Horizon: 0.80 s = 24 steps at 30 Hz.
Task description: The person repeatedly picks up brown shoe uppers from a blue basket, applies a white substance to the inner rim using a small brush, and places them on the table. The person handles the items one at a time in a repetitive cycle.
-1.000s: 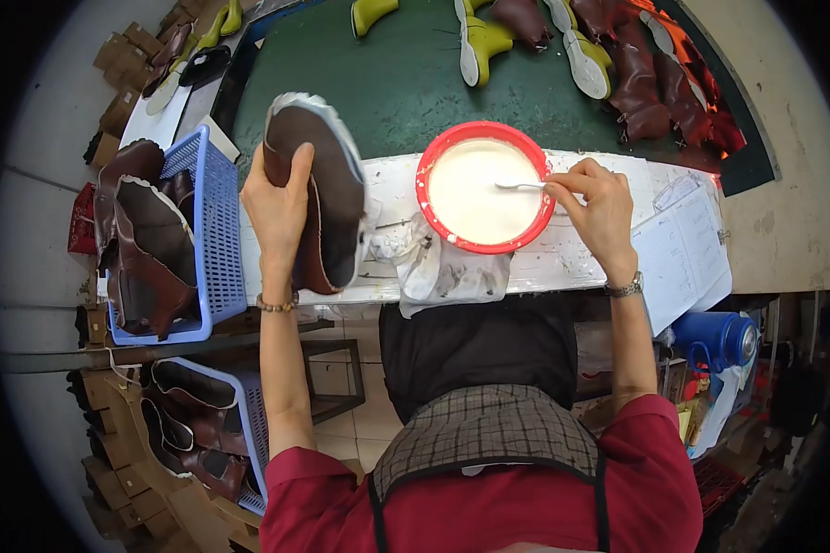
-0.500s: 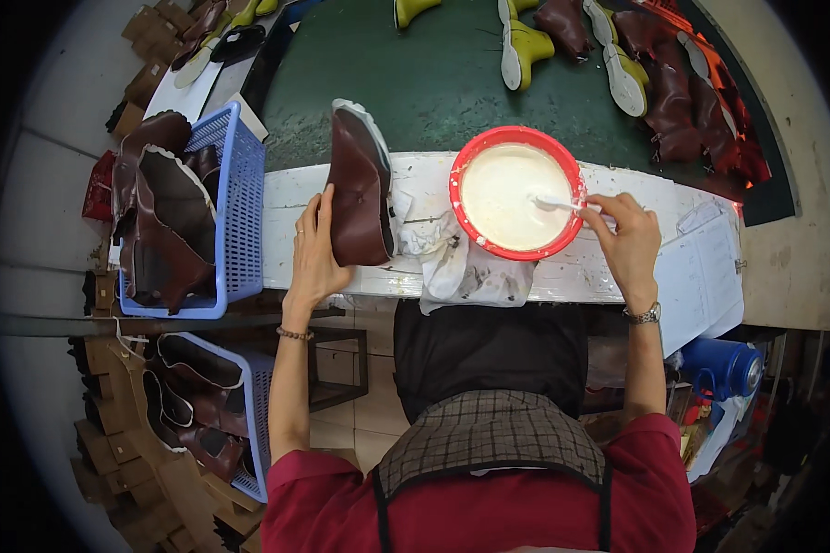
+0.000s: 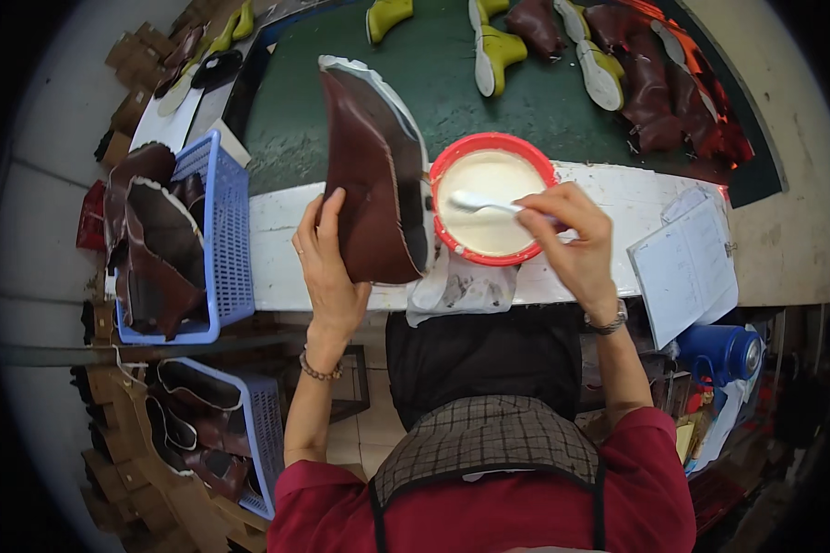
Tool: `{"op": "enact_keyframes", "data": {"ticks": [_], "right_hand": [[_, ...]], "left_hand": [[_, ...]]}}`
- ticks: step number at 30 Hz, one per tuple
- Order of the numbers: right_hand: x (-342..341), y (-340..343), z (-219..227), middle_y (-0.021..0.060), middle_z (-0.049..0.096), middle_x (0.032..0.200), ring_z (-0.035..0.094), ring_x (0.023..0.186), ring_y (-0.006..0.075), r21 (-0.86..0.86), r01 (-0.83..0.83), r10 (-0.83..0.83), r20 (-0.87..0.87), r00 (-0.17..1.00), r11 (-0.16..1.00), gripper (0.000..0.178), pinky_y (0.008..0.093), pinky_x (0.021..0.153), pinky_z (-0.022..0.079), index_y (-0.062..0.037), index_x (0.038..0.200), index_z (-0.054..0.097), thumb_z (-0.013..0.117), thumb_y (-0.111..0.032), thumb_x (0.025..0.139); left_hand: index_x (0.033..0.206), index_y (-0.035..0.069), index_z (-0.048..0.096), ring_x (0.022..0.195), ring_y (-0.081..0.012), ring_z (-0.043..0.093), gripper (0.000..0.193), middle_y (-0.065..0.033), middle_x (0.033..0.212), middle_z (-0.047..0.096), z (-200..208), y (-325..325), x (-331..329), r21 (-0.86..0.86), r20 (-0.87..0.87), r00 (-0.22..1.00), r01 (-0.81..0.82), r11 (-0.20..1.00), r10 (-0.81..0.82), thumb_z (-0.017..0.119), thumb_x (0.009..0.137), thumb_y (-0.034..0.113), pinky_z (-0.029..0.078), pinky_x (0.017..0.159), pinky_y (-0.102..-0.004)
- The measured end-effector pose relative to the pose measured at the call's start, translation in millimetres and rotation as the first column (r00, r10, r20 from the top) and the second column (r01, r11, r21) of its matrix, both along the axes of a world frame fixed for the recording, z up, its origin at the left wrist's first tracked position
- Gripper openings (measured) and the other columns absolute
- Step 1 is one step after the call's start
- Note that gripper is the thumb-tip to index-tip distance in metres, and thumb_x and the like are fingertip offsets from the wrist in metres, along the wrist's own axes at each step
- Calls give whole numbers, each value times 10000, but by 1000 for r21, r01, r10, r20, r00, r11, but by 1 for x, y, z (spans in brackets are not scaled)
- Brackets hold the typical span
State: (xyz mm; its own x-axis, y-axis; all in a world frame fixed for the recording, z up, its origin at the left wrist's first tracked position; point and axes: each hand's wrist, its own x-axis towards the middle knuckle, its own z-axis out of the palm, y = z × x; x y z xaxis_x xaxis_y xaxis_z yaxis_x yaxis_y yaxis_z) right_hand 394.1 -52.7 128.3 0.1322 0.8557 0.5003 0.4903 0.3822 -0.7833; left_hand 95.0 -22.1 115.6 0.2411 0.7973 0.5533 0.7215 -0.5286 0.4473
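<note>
1. Boot [image 3: 364, 194]: brown, unsoled, just left of the bowl [image 3: 498, 140], tilted above the worktop [image 3: 281, 230]. Its right edge meets the bowl's rim in this view; whether they touch, I cannot tell.
2. Handling: likely light and leathery, bending at the shaft yet keeping its shape. Its smooth, shiny face might slip under damp fingers; it does not look fragile. The best hold is probably the shaft's side away from the bowl, clear of the pale edge.
3. Left hand [image 3: 330, 263]: left of the bowl, fingers partly open and slightly bent against the boot's outer side, thumb near its lower edge. How firmly they grip, I cannot tell.
4. Right hand [image 3: 572, 240]: at the bowl's right side, fingers closed in a pinch on the brush [image 3: 481, 200]. Its white end points left over the bowl's cream liquid [image 3: 484, 235]; contact is unclear.
</note>
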Motion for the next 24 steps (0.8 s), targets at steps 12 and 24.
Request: {"op": "enact_keyframes", "data": {"ticks": [12,24], "right_hand": [[35,44,15,35,680,839,571,690,92,65,60,-61,17,998,996,142,254,591,422,-31,982,800,813,-132,883],[12,7,6,-2,670,889,604,848,139,129,-103,79,182,980,986,215,327,817,368,-120,977,814,868,-150,771]], "left_hand": [[1522,2,384,1384,-398,474,856,-258,1502,442,-6,-20,8,89,135,939,307,947,-317,829,793,47,387,1145,-431],[1520,16,409,1335,-419,439,814,-244,1489,418,14,7,29,155,215,975,29,987,-62,775,792,30,397,1104,-481]]}}
